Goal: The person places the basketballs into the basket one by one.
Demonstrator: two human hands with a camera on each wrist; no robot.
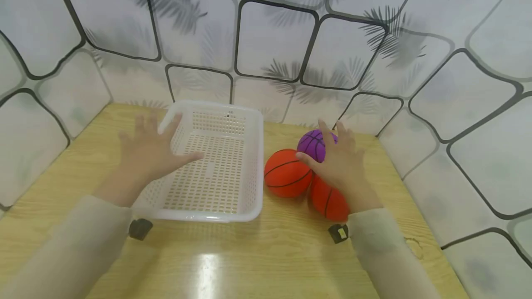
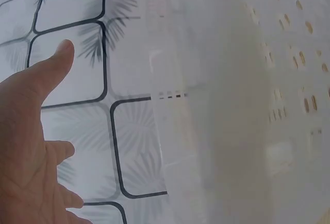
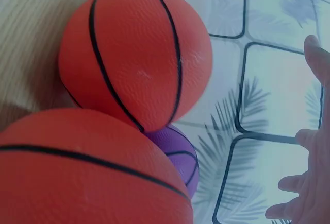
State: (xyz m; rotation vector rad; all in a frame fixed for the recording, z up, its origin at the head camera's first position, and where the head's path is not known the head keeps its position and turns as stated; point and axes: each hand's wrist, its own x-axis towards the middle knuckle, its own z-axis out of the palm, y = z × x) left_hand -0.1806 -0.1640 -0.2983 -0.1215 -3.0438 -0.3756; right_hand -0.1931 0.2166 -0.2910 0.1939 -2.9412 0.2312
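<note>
A white perforated plastic basket (image 1: 212, 216) stands on the table, with nothing inside it. Over its left side my left hand (image 1: 151, 149) is held with fingers spread, gripping nothing; the left wrist view shows the same hand (image 2: 36, 136) beside the pale basket wall (image 2: 232, 105). To the right of the basket, two red-orange balls with black lines, like small basketballs (image 1: 288, 173) (image 3: 136, 54), sit close beside a purple ball (image 1: 311, 144) of the same pattern. My right hand (image 1: 341, 163) hovers above them, fingers spread and holding nothing, partly covering the purple ball and the nearer orange one.
The light wood table (image 1: 257, 262) meets a wall (image 1: 274, 40) covered with a dark-line and leaf pattern at the back, left and right. Small dark devices sit at both wrists, one of them a dark block (image 1: 140, 229) at the left sleeve.
</note>
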